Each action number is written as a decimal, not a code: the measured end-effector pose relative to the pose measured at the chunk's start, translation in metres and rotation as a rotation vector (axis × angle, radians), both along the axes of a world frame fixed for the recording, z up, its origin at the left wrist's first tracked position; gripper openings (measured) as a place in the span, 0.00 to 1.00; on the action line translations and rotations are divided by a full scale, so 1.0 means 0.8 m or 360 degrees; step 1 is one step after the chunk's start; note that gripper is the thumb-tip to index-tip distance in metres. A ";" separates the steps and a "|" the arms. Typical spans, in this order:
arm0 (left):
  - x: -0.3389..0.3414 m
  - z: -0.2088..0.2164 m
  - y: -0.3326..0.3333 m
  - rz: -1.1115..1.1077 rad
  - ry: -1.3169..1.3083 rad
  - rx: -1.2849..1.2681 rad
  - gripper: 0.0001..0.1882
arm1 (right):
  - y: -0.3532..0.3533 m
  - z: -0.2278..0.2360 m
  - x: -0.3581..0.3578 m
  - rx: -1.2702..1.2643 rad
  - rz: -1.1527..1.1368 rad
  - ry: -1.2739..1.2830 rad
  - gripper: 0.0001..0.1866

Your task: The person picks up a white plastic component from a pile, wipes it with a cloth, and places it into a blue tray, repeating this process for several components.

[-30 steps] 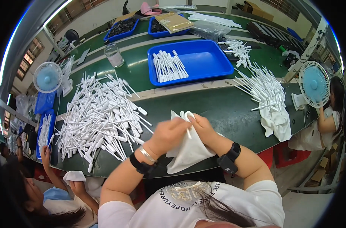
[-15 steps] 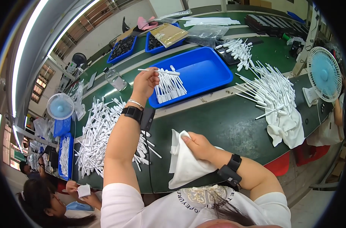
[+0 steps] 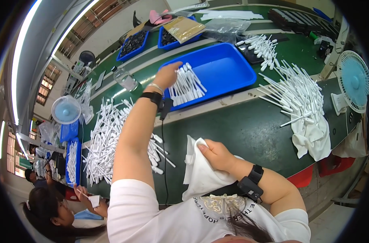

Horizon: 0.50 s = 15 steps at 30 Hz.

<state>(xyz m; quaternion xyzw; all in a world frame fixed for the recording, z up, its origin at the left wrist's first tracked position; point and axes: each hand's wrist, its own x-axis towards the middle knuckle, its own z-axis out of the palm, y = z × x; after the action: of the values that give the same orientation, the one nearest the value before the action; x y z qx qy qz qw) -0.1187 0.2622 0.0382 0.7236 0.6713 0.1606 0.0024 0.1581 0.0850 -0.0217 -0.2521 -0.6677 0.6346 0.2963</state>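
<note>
My left hand (image 3: 168, 75) is over the left end of a blue tray (image 3: 229, 67), close against the upper ends of several white plastic sticks (image 3: 187, 85) with wider tips, laid side by side there. Its fingers are bent and mostly hidden, so whether a stick is in them does not show. My right hand (image 3: 217, 155) is closed on a folded white cloth (image 3: 207, 178) above the near edge of the green table, thumb on top. Under and beside my left forearm lies a big loose pile of similar sticks (image 3: 105, 141).
Another stick heap (image 3: 294, 93) lies at the right beside a crumpled white cloth (image 3: 312, 137). Fans stand at the right (image 3: 355, 83) and left (image 3: 66, 110). A clear bottle (image 3: 125, 79) is near the tray. Black parts fill blue bins (image 3: 134, 45) behind. A co-worker (image 3: 50, 210) sits lower left.
My left hand has moved from holding a white stick crosswise above the tray down to the row of sticks; that crosswise stick no longer shows. My right hand keeps hold of the cloth.
</note>
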 end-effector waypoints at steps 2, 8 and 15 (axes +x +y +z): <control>-0.018 0.025 -0.024 -0.0115 -0.0176 0.0203 0.15 | 0.000 0.000 -0.004 0.0078 -0.0007 -0.0068 0.17; -0.050 0.073 -0.110 0.0006 0.0138 -0.0740 0.13 | 0.004 0.005 0.007 -0.0118 0.0029 -0.0078 0.12; -0.117 0.019 -0.172 0.0180 0.0522 -0.0614 0.11 | 0.001 0.002 -0.005 -0.0094 0.0059 -0.0015 0.13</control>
<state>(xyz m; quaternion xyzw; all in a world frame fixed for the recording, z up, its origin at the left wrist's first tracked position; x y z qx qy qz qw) -0.2124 0.1245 0.0533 0.6874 0.7203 -0.0901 0.0227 0.1539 0.0856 -0.0203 -0.2514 -0.6547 0.6581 0.2739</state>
